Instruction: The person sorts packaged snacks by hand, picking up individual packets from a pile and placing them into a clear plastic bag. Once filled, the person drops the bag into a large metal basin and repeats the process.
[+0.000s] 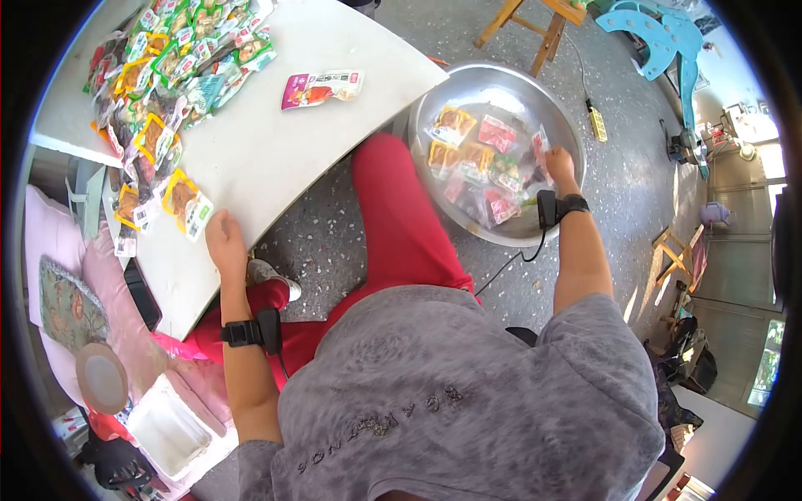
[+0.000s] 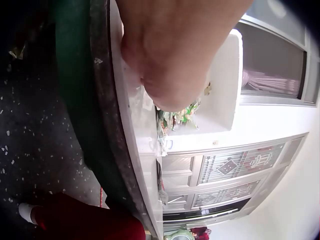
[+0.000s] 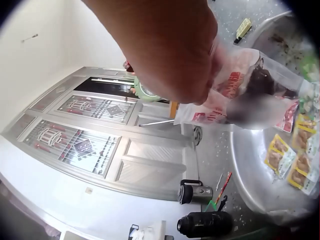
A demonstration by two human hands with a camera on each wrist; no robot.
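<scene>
At the table's near edge my left hand has curled fingers at the corner of a yellow-and-white snack packet, pinching it. The left wrist view shows the back of this hand, which hides the fingertips. Over the metal basin, my right hand grips a clear plastic packet with red print and dark contents, by one end. Below it in the basin lie several packets, among them a yellow-edged packet and a red one.
A large heap of snack packets covers the table's far left. One purple-and-white packet lies alone on the white table. A wooden stool and a yellow power strip are beyond the basin. A white foam box sits lower left.
</scene>
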